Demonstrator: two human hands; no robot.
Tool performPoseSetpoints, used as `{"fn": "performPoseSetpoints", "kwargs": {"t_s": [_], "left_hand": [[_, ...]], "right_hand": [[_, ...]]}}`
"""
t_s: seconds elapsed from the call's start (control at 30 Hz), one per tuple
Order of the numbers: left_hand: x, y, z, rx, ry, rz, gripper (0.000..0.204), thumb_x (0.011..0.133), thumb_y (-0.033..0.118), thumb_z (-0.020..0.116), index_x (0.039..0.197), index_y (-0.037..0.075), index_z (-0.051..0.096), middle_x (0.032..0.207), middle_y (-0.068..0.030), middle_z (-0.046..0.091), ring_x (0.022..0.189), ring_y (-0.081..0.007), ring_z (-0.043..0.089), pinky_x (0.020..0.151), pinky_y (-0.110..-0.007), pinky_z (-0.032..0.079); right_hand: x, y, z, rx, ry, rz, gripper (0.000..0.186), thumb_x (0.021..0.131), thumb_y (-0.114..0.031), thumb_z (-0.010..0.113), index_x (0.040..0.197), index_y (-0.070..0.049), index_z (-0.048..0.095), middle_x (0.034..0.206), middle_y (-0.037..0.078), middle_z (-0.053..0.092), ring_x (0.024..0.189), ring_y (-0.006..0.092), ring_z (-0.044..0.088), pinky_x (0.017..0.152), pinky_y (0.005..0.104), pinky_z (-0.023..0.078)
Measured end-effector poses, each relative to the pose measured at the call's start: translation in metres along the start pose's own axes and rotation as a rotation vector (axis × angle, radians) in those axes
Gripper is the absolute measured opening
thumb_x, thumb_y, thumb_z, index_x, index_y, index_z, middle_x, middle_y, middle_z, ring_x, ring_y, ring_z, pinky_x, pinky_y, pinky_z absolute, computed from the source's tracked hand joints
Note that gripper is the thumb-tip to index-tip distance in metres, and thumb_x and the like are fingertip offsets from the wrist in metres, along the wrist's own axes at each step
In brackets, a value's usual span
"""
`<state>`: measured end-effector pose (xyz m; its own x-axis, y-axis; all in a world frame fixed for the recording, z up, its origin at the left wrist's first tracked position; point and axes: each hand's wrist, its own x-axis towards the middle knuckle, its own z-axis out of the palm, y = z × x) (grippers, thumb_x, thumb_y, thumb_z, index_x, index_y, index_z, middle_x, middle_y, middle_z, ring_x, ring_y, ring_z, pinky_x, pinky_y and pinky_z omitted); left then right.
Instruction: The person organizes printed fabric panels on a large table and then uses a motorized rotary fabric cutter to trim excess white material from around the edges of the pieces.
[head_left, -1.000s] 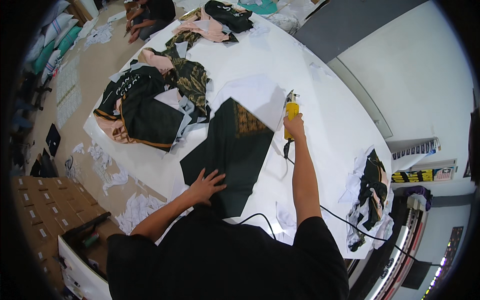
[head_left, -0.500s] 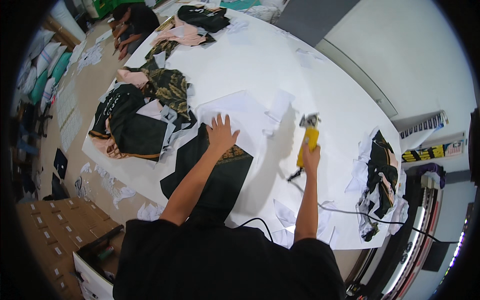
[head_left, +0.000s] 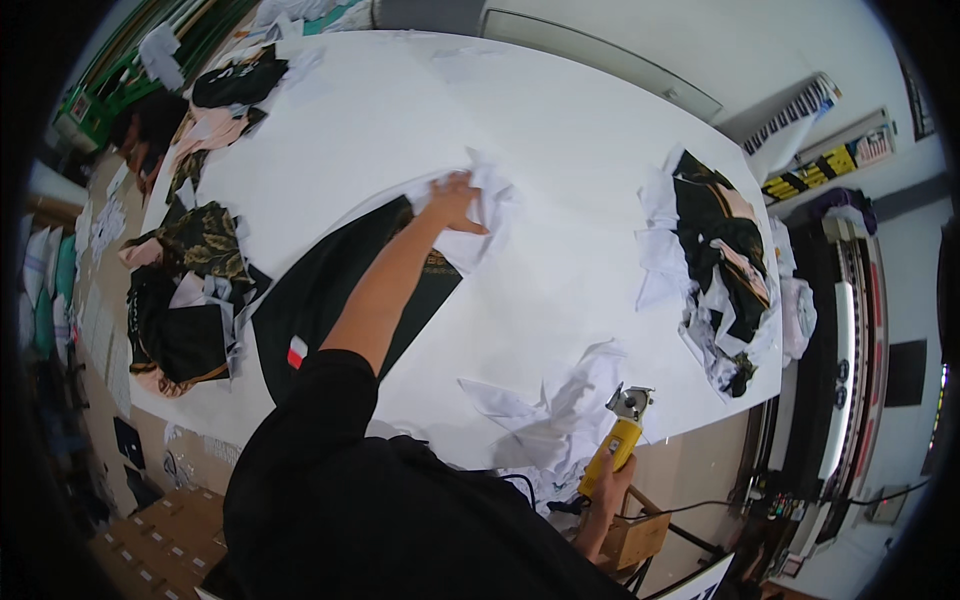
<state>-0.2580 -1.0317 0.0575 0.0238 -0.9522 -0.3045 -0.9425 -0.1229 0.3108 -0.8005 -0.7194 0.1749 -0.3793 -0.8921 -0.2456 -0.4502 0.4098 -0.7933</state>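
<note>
My left hand (head_left: 456,204) reaches across the big white table, its fingers curled into a white cloth scrap (head_left: 496,205) that bunches up around them. Beneath that forearm lies a dark green fabric panel (head_left: 330,290) with gold print and a small red-and-white patch. My right hand (head_left: 607,482) is wrapped round a yellow handheld electric rotary cutter (head_left: 612,452), held off the table's near edge with its metal blade head pointing up and away. Beside the cutter, a crumpled heap of white scraps (head_left: 570,405) spills over the edge.
Piles of dark, peach and patterned pieces lie at the left (head_left: 190,300) and right (head_left: 725,240). A power cord (head_left: 690,507) runs off rightward. A wooden stool (head_left: 640,535) stands below the near edge, boxes (head_left: 165,540) at lower left. Another person (head_left: 150,130) is at far left.
My right hand has carried the cutter from over the table back toward me, past the near edge. My left hand has moved from the dark panel onto white cloth. White scraps now heap near the cutter.
</note>
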Motion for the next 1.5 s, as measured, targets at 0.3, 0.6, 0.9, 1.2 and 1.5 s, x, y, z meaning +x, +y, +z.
{"fn": "performPoseSetpoints", "kwargs": {"t_s": [0.3, 0.6, 0.9, 1.2, 1.5], "left_hand": [[-0.092, 0.058, 0.049, -0.243, 0.471, 0.026, 0.085, 0.091, 0.050, 0.069, 0.153, 0.002, 0.037, 0.164, -0.0237, 0.027, 0.151, -0.0433, 0.025, 0.122, -0.061, 0.020], [-0.288, 0.048, 0.102, -0.089, 0.042, -0.337, 0.133, 0.067, 0.087, 0.067, 0.165, 0.016, 0.014, 0.170, -0.0220, -0.004, 0.155, -0.0500, -0.006, 0.110, -0.081, 0.003], [-0.324, 0.032, 0.112, -0.091, 0.070, -0.409, 0.143, 0.056, 0.086, 0.075, 0.166, 0.021, 0.012, 0.171, -0.0200, -0.005, 0.156, -0.0480, -0.005, 0.108, -0.084, 0.006], [-0.333, 0.037, 0.112, -0.111, 0.055, -0.444, 0.143, 0.056, 0.082, 0.079, 0.166, 0.020, 0.012, 0.171, -0.0196, -0.005, 0.156, -0.0476, -0.005, 0.109, -0.084, 0.006], [-0.337, 0.038, 0.114, -0.120, 0.057, -0.453, 0.143, 0.055, 0.082, 0.079, 0.166, 0.021, 0.011, 0.171, -0.0187, -0.005, 0.156, -0.0467, -0.006, 0.109, -0.083, 0.005]], "right_hand": [[0.017, 0.001, 0.014, -0.067, -0.110, -0.099, 0.044, 0.092, -0.023, 0.071, 0.121, 0.004, 0.052, 0.093, 0.017, 0.067, 0.077, 0.0262, 0.068, 0.070, 0.0380, 0.055], [0.034, -0.071, 0.093, -0.479, -0.535, -0.441, 0.054, 0.089, -0.026, 0.069, 0.126, 0.005, 0.046, 0.103, 0.037, 0.066, 0.095, 0.0536, 0.065, 0.080, 0.0555, 0.053], [-0.001, -0.053, 0.098, -0.603, -0.618, -0.519, 0.055, 0.090, -0.028, 0.067, 0.129, 0.002, 0.043, 0.113, 0.034, 0.064, 0.096, 0.0534, 0.064, 0.082, 0.0568, 0.053], [-0.024, -0.038, 0.112, -0.560, -0.621, -0.568, 0.052, 0.093, -0.025, 0.065, 0.128, 0.004, 0.040, 0.111, 0.034, 0.061, 0.095, 0.0547, 0.063, 0.080, 0.0587, 0.052], [-0.016, -0.043, 0.143, -0.540, -0.567, -0.684, 0.052, 0.093, -0.025, 0.065, 0.125, 0.004, 0.038, 0.109, 0.035, 0.059, 0.093, 0.0546, 0.063, 0.078, 0.0587, 0.053]]}}
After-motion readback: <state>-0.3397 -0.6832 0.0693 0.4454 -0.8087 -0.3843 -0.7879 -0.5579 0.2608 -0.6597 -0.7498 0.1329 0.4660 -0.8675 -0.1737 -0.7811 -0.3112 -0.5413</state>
